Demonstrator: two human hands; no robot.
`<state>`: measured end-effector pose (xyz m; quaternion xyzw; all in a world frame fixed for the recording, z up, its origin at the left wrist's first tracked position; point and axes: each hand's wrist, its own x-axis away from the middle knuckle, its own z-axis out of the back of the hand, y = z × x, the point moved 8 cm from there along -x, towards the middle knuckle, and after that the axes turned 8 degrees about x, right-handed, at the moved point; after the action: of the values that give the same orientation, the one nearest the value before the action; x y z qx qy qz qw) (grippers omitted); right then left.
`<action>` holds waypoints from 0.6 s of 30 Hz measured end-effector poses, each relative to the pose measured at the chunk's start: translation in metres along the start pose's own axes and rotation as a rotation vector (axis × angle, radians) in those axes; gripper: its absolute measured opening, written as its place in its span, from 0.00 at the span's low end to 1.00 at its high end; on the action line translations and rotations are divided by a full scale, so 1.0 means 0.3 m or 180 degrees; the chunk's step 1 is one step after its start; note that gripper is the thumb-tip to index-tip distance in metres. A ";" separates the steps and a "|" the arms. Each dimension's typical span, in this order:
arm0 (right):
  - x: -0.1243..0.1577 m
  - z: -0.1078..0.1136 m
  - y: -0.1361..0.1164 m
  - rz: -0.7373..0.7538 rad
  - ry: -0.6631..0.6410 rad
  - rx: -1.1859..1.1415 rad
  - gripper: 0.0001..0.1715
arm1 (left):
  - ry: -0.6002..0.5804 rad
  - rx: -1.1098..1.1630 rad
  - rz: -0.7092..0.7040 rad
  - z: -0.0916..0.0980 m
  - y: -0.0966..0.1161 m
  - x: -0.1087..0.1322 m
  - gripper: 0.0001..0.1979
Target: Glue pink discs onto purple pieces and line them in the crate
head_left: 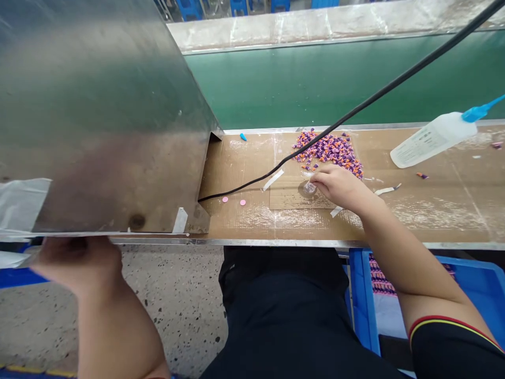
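Belt point(315, 79), green, runs along the far side of a cardboard-covered bench point(236, 163). A metal box point(118, 105) stands on the bench at the left, its near edge level with the bench's front. Below the bench at the right sits a blue tub point(363, 305) with rows of purple and pink bits inside. The left hand point(84, 258) is up against the box's lower front edge; its fingers are hidden beneath, so whether they grip anything I cannot tell. The right hand point(339, 187) reaches over the bench, thumb and fingertips brought together on a clear piece point(310, 188), which seems pinched at its top, though it is small and glassy. That piece rests on a cardboard sheet point(286, 199). A black cable point(437, 51) slants overhead down to the box. To the right leans a white bottle point(434, 139); just behind the hand lies a purple and orange pile point(331, 150). Smaller still are a tape strip point(273, 180) at the sheet's corner, a blue cap point(243, 137), and two pink discs point(242, 202) near the box.
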<state>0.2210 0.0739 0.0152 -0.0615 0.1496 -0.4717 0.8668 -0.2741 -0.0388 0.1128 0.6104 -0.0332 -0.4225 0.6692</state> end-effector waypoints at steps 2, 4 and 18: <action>0.000 -0.001 -0.004 0.0005 0.0013 0.0058 0.14 | 0.0863 0.0271 -0.0382 0.104 -0.001 0.083 0.07; 0.005 0.015 -0.008 -0.0005 0.0143 0.0101 0.14 | 0.1521 0.0699 -0.0820 0.171 0.008 0.208 0.05; 0.208 0.109 -0.109 -0.1116 0.2281 -0.0097 0.09 | -0.2056 0.2562 0.1467 -0.570 0.074 0.744 0.08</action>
<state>0.2371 0.0027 0.0417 0.0695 0.4366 -0.6018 0.6651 -0.0236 -0.0415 -0.0168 0.6342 -0.5272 -0.3847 0.4145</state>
